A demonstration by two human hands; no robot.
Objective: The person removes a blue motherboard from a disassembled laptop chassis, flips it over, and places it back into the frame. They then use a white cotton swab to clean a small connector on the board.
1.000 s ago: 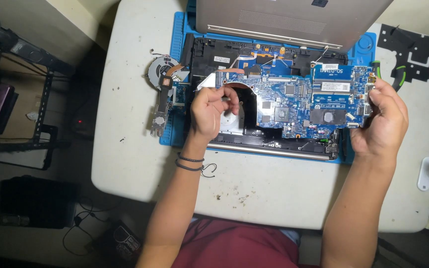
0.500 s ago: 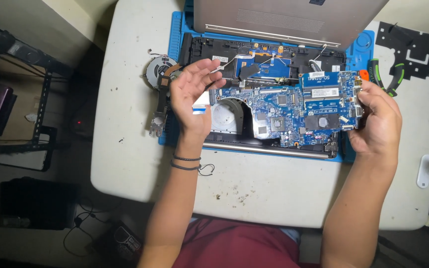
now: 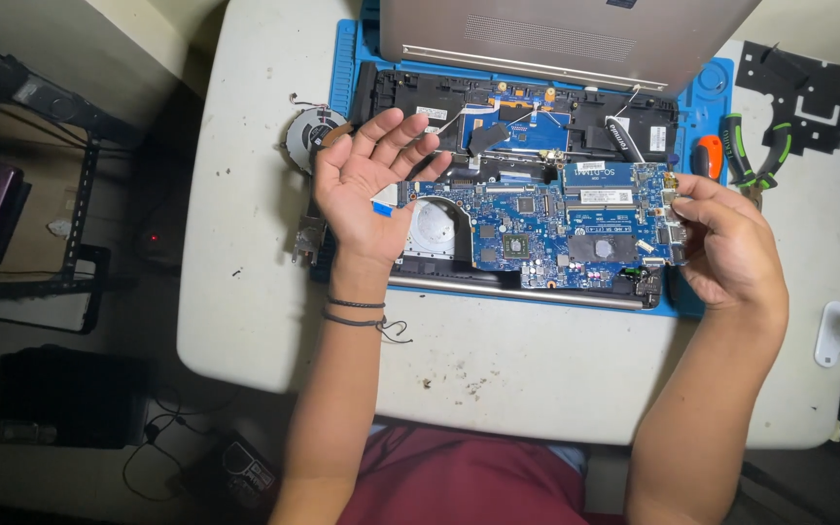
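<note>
An opened laptop base (image 3: 498,107) lies on a blue work mat (image 3: 352,68) with its silver lid (image 3: 556,29) standing at the back. A blue motherboard (image 3: 546,228) sits tilted over the base. My right hand (image 3: 731,248) grips the board's right edge with thumb and fingers. Over the board's left end my left hand (image 3: 367,185) hovers palm up, fingers spread, holding nothing. Black bands circle its wrist.
A round cooling fan (image 3: 305,134) lies left of the mat on the white table (image 3: 498,374). Green-handled pliers (image 3: 755,151), an orange-handled tool (image 3: 708,156) and a black cut-out sheet (image 3: 799,92) lie at the right. A dark rack (image 3: 31,194) stands on the floor at left.
My left hand let go of the board's left end, rose and turned palm up with fingers spread. The board came down toward the base, still held at its right edge.
</note>
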